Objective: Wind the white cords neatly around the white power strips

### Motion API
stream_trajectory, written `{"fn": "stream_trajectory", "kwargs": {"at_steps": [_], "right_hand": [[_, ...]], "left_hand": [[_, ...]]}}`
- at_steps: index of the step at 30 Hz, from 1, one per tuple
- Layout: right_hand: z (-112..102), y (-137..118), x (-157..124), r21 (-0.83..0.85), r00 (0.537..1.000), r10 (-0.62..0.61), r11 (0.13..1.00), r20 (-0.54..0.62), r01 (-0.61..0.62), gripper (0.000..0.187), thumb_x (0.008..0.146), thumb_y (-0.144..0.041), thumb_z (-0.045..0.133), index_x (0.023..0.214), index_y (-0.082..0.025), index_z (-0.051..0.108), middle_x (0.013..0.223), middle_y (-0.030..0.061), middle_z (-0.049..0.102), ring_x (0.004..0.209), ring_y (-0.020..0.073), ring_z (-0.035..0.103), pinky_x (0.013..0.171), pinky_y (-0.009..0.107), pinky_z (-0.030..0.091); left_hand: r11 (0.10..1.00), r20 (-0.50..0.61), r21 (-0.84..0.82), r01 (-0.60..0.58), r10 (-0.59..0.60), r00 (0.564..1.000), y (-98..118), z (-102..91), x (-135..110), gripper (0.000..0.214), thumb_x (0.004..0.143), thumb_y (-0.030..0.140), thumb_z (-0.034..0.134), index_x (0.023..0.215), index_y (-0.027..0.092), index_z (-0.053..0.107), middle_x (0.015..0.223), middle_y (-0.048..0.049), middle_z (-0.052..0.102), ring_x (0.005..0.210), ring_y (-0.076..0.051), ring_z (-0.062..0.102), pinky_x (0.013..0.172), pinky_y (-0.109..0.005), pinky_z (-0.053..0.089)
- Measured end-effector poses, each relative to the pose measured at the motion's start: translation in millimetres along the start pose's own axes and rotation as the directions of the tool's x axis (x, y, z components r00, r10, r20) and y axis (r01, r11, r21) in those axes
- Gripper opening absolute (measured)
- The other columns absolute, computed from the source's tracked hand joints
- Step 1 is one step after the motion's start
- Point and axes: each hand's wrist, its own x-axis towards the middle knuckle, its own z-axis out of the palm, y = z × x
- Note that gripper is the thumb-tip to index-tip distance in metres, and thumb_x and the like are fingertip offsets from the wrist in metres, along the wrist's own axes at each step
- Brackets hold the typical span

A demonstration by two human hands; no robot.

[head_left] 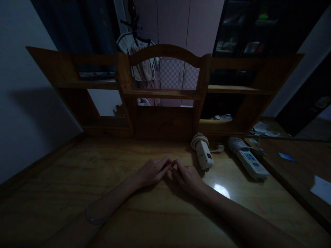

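My left hand point(154, 170) and my right hand point(188, 177) meet at the fingertips over the middle of a wooden desk point(155, 210). Thumb and fingers are pinched together on both sides. Whatever lies between them, if anything, is too small and dark to make out. To the right of my right hand lies a white power strip point(204, 155) with a dark red switch, its cord coiled round the far end. Farther right rests a second power strip point(250, 162), also with its cord wrapped about it. A clear bangle point(95, 216) circles my left forearm.
A wooden shelf unit point(165, 93) stands along the desk's back edge. At the left is a white wall point(26, 113). A lower brown surface point(294, 172) to the right bears a blue card point(286, 157) and white paper point(322, 188). The room is dim.
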Motion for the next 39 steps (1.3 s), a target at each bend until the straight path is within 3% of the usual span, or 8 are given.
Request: {"fn": "stream_trajectory", "kwargs": {"at_steps": [9,18,39], "right_hand": [[-1.2,1.3,-2.5,0.039,0.999,-0.034,0.999,-0.032,0.035,0.015,0.098,-0.026,0.042,0.109,-0.022,0.051,0.079,0.001,0.065,0.063,0.0126,0.061,0.057,0.019,0.036],[4.4,0.0,-1.0,0.0,0.992,0.004,1.0,-0.125,-0.004,0.019,0.098,-0.037,0.04,0.105,-0.021,0.049,0.066,-0.0025,0.06,0.05,0.0116,0.053,0.051,0.02,0.032],[4.1,-1.0,-1.0,-0.011,0.993,0.008,1.0,-0.119,-0.009,0.018,0.099,-0.036,0.038,0.102,-0.021,0.048,0.069,-0.0013,0.061,0.051,0.012,0.054,0.051,0.02,0.032]], "left_hand": [[0.999,-0.012,-0.005,0.041,-0.041,0.999,-5.6,0.0,0.9,0.017,0.097,0.032,0.037,0.094,0.02,0.049,0.085,-0.0016,0.061,0.074,-0.016,0.059,0.066,-0.026,0.041],[0.999,-0.028,-0.034,0.038,-0.039,0.999,-4.1,-2.2,3.0,0.022,0.097,0.036,0.037,0.092,0.02,0.05,0.082,-0.0012,0.06,0.071,-0.015,0.056,0.063,-0.025,0.039],[0.998,-0.034,-0.008,0.059,-0.059,0.998,-4.2,-3.3,2.6,0.024,0.096,0.04,0.038,0.091,0.019,0.049,0.081,-0.001,0.059,0.068,-0.014,0.056,0.061,-0.025,0.038]]}}
